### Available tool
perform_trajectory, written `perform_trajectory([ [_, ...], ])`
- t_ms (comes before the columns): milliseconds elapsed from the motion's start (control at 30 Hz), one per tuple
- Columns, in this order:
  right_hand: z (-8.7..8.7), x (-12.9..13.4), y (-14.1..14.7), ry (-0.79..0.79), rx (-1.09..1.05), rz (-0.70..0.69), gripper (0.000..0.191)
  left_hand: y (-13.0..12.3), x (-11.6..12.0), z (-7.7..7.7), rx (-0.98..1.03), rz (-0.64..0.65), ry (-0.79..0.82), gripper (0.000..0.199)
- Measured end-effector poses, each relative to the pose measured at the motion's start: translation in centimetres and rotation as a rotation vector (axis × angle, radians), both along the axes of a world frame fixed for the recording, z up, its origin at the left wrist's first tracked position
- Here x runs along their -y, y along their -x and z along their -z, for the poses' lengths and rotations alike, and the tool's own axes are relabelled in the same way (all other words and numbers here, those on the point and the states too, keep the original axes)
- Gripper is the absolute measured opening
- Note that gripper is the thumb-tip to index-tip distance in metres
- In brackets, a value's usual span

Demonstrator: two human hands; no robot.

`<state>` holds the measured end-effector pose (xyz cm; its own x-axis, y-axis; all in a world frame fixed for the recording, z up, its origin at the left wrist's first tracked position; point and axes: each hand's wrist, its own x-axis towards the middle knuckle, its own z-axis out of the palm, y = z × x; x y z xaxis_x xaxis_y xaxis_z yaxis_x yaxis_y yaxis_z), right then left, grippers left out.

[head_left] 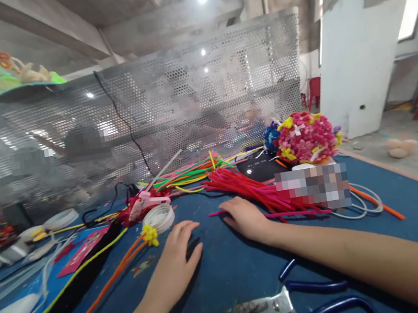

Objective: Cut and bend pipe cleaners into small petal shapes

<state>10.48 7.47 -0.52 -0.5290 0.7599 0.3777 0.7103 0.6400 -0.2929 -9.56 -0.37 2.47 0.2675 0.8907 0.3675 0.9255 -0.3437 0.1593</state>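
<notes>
My right hand is closed around a magenta pipe cleaner; one short end sticks out left of the fingers and the rest runs right, beneath the wrist. Just behind it lies a bundle of red pipe cleaners. My left hand hovers or rests above the blue table, thumb and fingers apart, with nothing in it. Left of that hand is a yellow pipe-cleaner flower by long orange stems. Pliers with blue handles lie slightly open in front of my hands.
Behind my left hand are a white tape roll and a pink glue gun. A pink flower ball stands back right, near a dark clock display. A perforated metal screen closes off the table's back. Black strips lie left.
</notes>
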Motion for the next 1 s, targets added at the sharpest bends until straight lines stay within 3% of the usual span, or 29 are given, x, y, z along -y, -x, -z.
perform_trajectory([
  [167,-0.3,-0.4,0.1,-0.018,0.048,0.010,0.023,-4.2,-5.3,1.2,0.139,0.164,0.001,0.032],
  [300,0.1,-1.1,0.2,-0.027,0.049,0.040,0.026,-5.8,-7.5,2.2,0.219,0.234,0.057,0.033],
  [433,0.2,-1.5,-0.1,0.002,-0.016,0.032,0.024,-5.5,-7.9,2.3,0.292,0.196,0.075,0.032],
  [733,-0.8,-1.0,-0.8,0.062,-0.192,0.059,0.024,-4.4,-8.6,1.9,0.712,-0.093,0.154,0.037],
  [1000,-0.8,-1.2,-1.0,0.015,-0.133,0.138,0.023,-4.4,-8.9,2.3,0.920,-0.089,0.232,0.035],
])
